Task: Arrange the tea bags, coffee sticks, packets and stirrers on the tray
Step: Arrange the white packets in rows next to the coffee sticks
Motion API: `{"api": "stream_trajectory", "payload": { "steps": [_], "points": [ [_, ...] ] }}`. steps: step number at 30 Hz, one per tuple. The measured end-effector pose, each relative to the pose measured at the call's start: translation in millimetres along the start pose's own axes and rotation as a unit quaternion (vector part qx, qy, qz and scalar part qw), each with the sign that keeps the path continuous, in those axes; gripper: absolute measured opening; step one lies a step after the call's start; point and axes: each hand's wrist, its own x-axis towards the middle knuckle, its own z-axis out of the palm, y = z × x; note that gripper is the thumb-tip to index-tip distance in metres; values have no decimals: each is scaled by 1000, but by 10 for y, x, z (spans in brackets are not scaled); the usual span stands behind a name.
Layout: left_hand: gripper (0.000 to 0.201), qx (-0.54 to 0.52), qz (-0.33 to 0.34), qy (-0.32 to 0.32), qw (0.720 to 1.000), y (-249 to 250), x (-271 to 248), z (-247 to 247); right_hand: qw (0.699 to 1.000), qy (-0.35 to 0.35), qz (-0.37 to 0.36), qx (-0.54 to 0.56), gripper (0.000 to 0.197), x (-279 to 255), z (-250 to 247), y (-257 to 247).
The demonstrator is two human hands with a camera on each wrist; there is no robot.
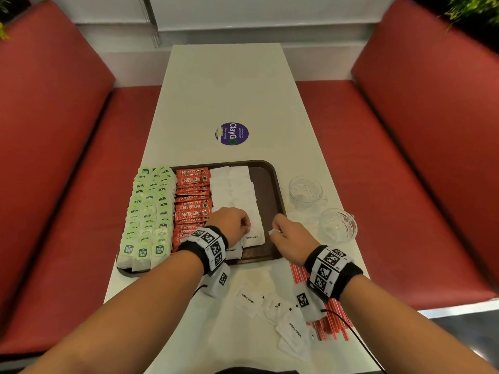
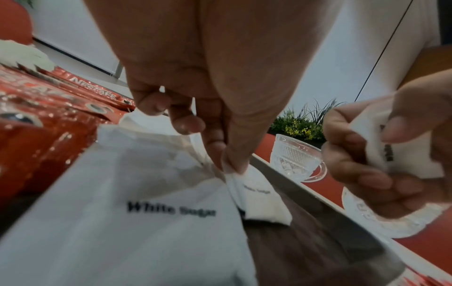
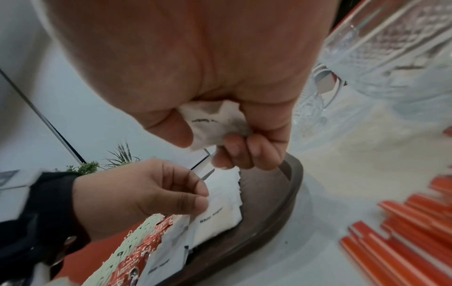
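Observation:
A dark brown tray (image 1: 274,184) holds rows of green tea bags (image 1: 147,211), red coffee sticks (image 1: 193,197) and white sugar packets (image 1: 233,187). My left hand (image 1: 232,224) hovers over the near end of the sugar rows and pinches the top edge of one white sugar packet (image 2: 259,201) that stands on the tray (image 2: 318,241). My right hand (image 1: 286,232) is just right of it, over the tray's right rim, gripping a crumpled bunch of sugar packets (image 3: 215,123). Loose sugar packets (image 1: 270,309) and red stirrers (image 1: 328,323) lie on the table near me.
Two cut-glass cups (image 1: 305,191) (image 1: 337,225) stand on the white table (image 1: 229,85) right of the tray. A round purple sticker (image 1: 232,133) is beyond the tray. Red bench seats (image 1: 405,157) flank the table on both sides.

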Motion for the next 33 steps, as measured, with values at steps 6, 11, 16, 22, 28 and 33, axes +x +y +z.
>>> {"api": "stream_trajectory", "payload": {
  "steps": [6,11,16,22,28,33],
  "points": [
    [19,43,29,19,998,19,11,42,1000,12,3,-23,7,3,-60,14],
    [23,112,66,-25,991,57,-21,79,999,34,-16,-12,7,25,-94,-3],
    [33,-14,76,-13,997,91,-56,-43,997,61,-18,46,7,55,-94,53],
    [35,-123,114,11,986,185,-215,-161,994,62,-1,90,5,94,-74,25],
    [18,-46,22,12,999,11,-154,-83,999,20,20,25,24,74,-14,67],
    [18,0,2,-19,1000,17,-189,80,997,-46,17,-66,16,5,16,101]
  ]
}}
